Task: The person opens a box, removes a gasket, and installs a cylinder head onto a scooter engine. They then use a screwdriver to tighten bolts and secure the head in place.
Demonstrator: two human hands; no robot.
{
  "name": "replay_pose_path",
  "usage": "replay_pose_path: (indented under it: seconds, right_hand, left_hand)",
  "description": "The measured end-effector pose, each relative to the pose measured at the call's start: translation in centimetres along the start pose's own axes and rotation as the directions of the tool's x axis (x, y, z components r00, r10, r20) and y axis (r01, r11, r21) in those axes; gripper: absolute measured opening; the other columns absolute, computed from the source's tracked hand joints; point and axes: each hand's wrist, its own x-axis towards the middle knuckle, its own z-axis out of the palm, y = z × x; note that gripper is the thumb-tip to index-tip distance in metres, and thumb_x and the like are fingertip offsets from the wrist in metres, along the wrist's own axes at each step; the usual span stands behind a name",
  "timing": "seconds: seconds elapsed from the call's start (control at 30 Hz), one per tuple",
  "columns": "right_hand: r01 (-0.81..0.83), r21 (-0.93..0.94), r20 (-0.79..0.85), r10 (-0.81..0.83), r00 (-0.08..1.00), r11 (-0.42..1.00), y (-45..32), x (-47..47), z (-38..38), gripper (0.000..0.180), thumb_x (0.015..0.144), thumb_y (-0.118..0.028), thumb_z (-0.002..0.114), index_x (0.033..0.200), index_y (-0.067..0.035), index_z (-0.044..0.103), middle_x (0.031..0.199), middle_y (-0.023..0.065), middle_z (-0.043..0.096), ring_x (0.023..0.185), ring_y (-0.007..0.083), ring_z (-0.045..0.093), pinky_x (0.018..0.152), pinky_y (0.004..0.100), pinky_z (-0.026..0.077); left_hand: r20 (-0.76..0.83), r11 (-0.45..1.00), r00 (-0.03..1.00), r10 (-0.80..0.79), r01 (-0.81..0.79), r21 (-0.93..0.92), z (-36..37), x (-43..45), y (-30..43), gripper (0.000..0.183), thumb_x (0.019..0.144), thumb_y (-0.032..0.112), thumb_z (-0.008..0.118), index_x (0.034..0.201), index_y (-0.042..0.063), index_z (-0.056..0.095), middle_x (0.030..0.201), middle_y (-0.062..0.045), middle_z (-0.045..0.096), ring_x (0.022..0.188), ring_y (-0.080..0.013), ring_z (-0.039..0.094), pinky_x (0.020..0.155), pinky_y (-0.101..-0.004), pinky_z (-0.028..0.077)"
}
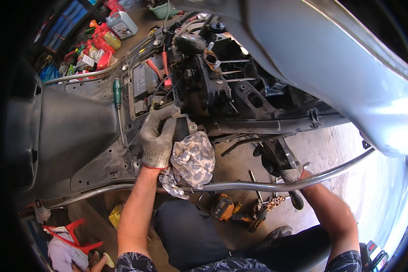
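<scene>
Before me lies a stripped motor scooter, its floorboard [78,119] dark and dusty. My left hand [156,136], in a grey knit glove, rests on the frame just below the battery compartment; its fingers are curled, and whether they grip anything is unclear. A spotted cloth [194,158] lies beside that wrist. In the compartment sits a battery [140,81], with a red clamp [161,73] and thin wires by it. Below the frame rail, my gloved right hand [291,172] reaches to a black metal part [278,153], which hides most of the fingers.
A green-handled screwdriver [117,95] lies on the floorboard. Below me are a cordless impact wrench [222,206] and other tools. A curved metal rail [244,186] crosses above my right wrist. Bottles [103,39] crowd the upper left. At lower left is a seated person [66,253].
</scene>
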Motion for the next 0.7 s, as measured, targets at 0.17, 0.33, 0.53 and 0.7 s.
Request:
replay_pose_path:
  seconds: [0.17, 0.33, 0.53, 0.7]
  right_hand:
    - [0.045, -0.077, -0.072, -0.050, 0.996, 0.996, 1.6, 0.4, -0.7, 0.026, 0.097, -0.025, 0.066, 0.106, -0.001, 0.068, 0.070, -0.0026, 0.059, 0.058, 0.0052, 0.053, 0.049, 0.0220, 0.037]
    - [0.044, -0.257, -0.174, -0.091, 0.981, 0.965, 2.7, 0.9, -1.0, 0.019, 0.097, -0.019, 0.064, 0.105, -0.002, 0.069, 0.068, -0.0017, 0.058, 0.059, 0.0074, 0.053, 0.052, 0.0250, 0.040]
    - [0.034, -0.134, -0.153, -0.055, 0.987, 0.990, 3.3, 1.8, -1.4, 0.023, 0.104, -0.032, 0.055, 0.103, -0.009, 0.060, 0.073, -0.0024, 0.055, 0.046, 0.0038, 0.038, 0.041, 0.0217, 0.027]
    - [-0.010, -0.285, -0.322, -0.086, 0.943, 0.958, 2.6, 0.8, -0.8, 0.027, 0.103, -0.031, 0.056, 0.100, -0.006, 0.064, 0.069, -0.0004, 0.055, 0.044, 0.0064, 0.041, 0.039, 0.0217, 0.029]
  left_hand:
    - [0.006, 0.999, 1.000, 0.030, -0.030, 0.030, -0.2, 0.1, -0.1, 0.021, 0.088, -0.001, 0.064, 0.108, -0.001, 0.070, 0.103, -0.011, 0.071, 0.097, -0.0193, 0.068, 0.088, -0.0309, 0.051]
    - [0.002, 0.997, 0.998, 0.060, -0.060, 0.040, -0.1, 0.1, 0.8, 0.020, 0.086, 0.000, 0.066, 0.106, 0.000, 0.071, 0.101, -0.011, 0.072, 0.094, -0.0199, 0.069, 0.085, -0.0311, 0.053]
    - [-0.010, 0.993, 0.997, 0.079, -0.078, 0.084, -0.6, 0.2, 0.5, 0.018, 0.085, 0.001, 0.067, 0.103, 0.001, 0.072, 0.099, -0.014, 0.072, 0.094, -0.0260, 0.070, 0.084, -0.0342, 0.054]
    - [-0.014, 0.986, 0.990, 0.141, -0.139, 0.091, -0.9, 0.7, 1.3, 0.017, 0.083, 0.002, 0.068, 0.100, 0.002, 0.072, 0.098, -0.015, 0.072, 0.095, -0.0298, 0.071, 0.085, -0.0370, 0.056]
